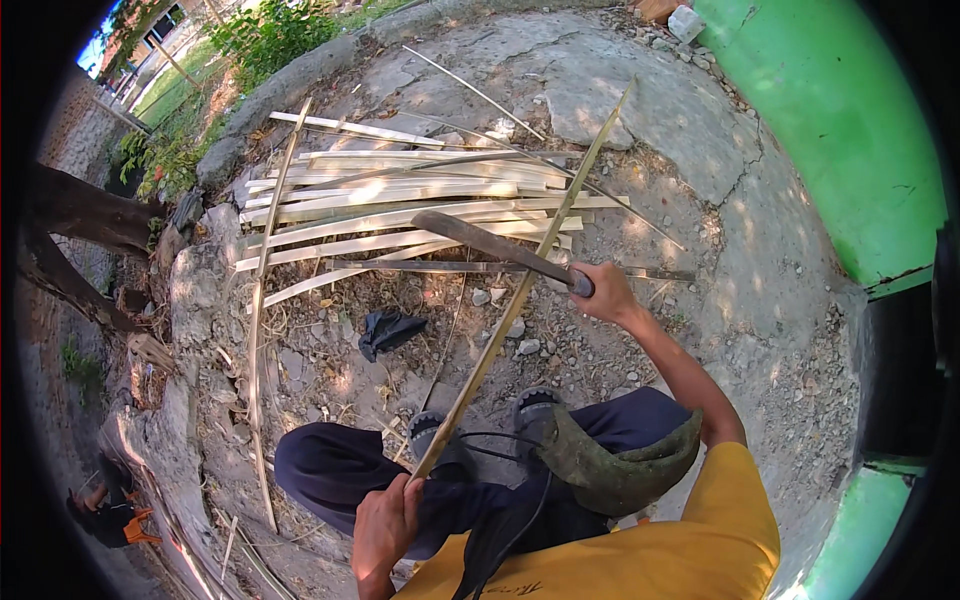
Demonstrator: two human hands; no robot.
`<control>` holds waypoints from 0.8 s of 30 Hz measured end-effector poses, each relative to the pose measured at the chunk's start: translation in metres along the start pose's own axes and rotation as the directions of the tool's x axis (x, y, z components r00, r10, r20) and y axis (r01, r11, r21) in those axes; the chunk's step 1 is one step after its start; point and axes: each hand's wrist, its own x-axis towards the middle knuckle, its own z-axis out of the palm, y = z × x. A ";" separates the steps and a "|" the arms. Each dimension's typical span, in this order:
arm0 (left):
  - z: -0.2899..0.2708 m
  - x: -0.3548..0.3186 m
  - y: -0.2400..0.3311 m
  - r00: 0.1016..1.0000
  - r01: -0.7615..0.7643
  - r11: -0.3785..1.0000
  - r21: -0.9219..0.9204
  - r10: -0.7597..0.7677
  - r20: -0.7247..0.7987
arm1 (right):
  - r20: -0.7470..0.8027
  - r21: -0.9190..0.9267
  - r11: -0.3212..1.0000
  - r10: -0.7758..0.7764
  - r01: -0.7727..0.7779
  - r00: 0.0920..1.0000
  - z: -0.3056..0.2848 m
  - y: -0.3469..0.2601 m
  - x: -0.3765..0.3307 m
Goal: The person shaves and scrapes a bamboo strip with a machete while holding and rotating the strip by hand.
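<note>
Your left hand (pixel 385 525) gripped the strip (pixel 492 345) by one end, apparently for steadiness, while your right hand (pixel 603 292), farther forward, gripped the knife (pixel 485 238).

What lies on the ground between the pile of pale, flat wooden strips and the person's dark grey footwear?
The head view shows a crumpled black scrap like thin plastic, small grey stones and a thin dark stick there.

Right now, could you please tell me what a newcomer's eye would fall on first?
Probably the long strip slanting up from the left hand, crossed by the dark tool in the right hand. Beyond them, pale strips lie spread on the ground, and a bright green wall stands at the upper right.
</note>
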 end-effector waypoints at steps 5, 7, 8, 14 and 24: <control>0.004 0.007 0.003 0.998 -0.030 0.996 -0.089 0.025 -0.049 | -0.110 0.066 0.982 0.185 -0.178 0.977 0.015 0.036 0.007; -0.001 0.008 0.002 1.000 0.013 0.998 -0.066 -0.013 -0.003 | -0.070 0.093 0.976 0.203 -0.197 0.977 0.023 0.020 -0.005; -0.001 0.007 0.002 1.000 0.021 0.996 -0.092 -0.022 -0.004 | -0.038 0.094 0.990 0.106 -0.102 0.994 0.025 0.002 -0.009; -0.003 0.003 0.010 1.000 0.001 0.994 -0.112 0.000 0.007 | -0.054 0.035 0.996 0.085 -0.083 0.995 0.010 0.015 0.000; 0.003 0.012 0.001 1.000 -0.011 0.997 -0.074 0.010 -0.015 | 0.147 0.147 0.989 -0.049 0.027 0.988 0.004 -0.040 -0.025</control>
